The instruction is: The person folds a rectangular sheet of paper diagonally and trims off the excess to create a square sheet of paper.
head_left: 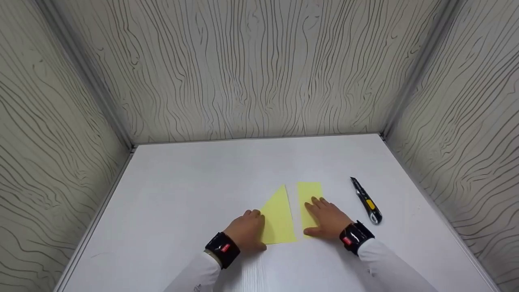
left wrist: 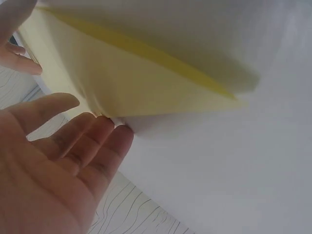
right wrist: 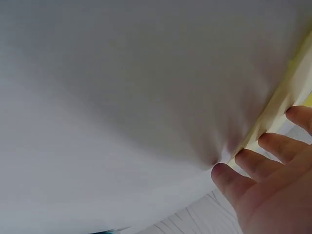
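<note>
Two yellow paper pieces lie side by side on the white table, a narrow gap between them. The left piece has a slanted upper-left edge and comes to a point at the top; in the left wrist view one edge stands a little off the table. My left hand rests at its left side, fingertips touching the table and paper edge. My right hand lies spread on the narrower right piece, its fingertips pressing along the outer edge. Neither hand grips anything.
A black and yellow utility knife lies to the right of the right hand, blade end pointing away. Wood-patterned panels enclose the white table at the back and both sides.
</note>
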Tool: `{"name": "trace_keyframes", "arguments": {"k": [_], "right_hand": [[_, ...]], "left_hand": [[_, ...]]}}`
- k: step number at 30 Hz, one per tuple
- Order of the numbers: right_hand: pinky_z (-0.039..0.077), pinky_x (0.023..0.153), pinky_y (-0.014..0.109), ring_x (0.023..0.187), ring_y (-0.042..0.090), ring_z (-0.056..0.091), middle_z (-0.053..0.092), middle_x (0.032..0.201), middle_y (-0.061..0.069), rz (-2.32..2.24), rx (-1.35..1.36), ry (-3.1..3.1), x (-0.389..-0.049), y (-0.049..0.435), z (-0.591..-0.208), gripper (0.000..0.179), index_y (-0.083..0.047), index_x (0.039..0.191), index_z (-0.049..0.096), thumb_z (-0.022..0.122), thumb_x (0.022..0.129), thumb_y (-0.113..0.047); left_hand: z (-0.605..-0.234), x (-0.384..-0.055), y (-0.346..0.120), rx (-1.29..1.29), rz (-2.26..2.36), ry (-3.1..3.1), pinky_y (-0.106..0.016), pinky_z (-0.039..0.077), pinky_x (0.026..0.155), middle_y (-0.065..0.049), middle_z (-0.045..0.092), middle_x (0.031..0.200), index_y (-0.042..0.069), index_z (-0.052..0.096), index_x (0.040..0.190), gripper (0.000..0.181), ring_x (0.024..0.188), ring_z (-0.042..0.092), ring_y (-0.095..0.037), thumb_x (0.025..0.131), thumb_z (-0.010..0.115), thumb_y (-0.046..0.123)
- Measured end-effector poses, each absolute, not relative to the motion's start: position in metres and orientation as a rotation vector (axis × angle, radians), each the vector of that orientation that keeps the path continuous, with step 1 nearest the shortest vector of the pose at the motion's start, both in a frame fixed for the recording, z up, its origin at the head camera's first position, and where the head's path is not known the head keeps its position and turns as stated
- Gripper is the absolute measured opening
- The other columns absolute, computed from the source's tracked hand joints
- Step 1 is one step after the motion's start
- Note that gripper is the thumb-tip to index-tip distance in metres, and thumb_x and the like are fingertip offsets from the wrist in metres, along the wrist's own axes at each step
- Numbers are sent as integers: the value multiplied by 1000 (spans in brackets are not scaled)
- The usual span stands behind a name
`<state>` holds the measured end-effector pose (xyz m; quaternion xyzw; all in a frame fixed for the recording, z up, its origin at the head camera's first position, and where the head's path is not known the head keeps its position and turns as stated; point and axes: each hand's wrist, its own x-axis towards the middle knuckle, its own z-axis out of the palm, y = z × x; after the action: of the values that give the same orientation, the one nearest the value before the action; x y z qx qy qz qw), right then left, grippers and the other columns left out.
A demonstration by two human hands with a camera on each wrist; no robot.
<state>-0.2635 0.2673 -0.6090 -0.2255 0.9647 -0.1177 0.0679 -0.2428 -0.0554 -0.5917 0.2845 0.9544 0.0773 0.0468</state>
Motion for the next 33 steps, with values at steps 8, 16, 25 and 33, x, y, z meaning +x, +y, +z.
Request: {"name": "trace_keyframes", "arguments": {"k": [8, 16, 25, 33], "right_hand": [[33, 124, 71, 150, 63, 40, 44, 161, 39, -375, -648, 2940, -266, 291, -607, 93, 7, 156, 50, 79, 93, -55], [40, 123, 63, 148, 51, 50, 51, 160, 31, -496, -441, 3017, -267, 261, -592, 77, 3, 156, 52, 75, 101, -46], [53, 112, 55, 125, 40, 65, 67, 135, 23, -660, -330, 3045, -271, 212, -595, 59, 4, 141, 66, 75, 102, -40], [56, 87, 52, 92, 33, 63, 64, 98, 16, -681, -345, 3062, -278, 186, -606, 45, 7, 112, 74, 79, 97, -36]], "left_hand": [[-587, -242, -60, 812, 246, 2881, -43, 59, 106, -16, 63, 145, -2, 57, 149, 94, 127, 61, -30, 78, 93, 47], [-586, -241, -65, 789, 269, 2890, -41, 59, 103, -15, 67, 134, -3, 56, 151, 97, 119, 62, -27, 76, 94, 46], [-589, -241, -64, 774, 295, 2907, -37, 59, 87, -7, 64, 109, 1, 65, 129, 77, 97, 55, -20, 75, 96, 46], [-589, -239, -61, 783, 279, 2936, -37, 60, 87, -7, 64, 107, 2, 66, 126, 72, 96, 57, -20, 76, 95, 44]]}}
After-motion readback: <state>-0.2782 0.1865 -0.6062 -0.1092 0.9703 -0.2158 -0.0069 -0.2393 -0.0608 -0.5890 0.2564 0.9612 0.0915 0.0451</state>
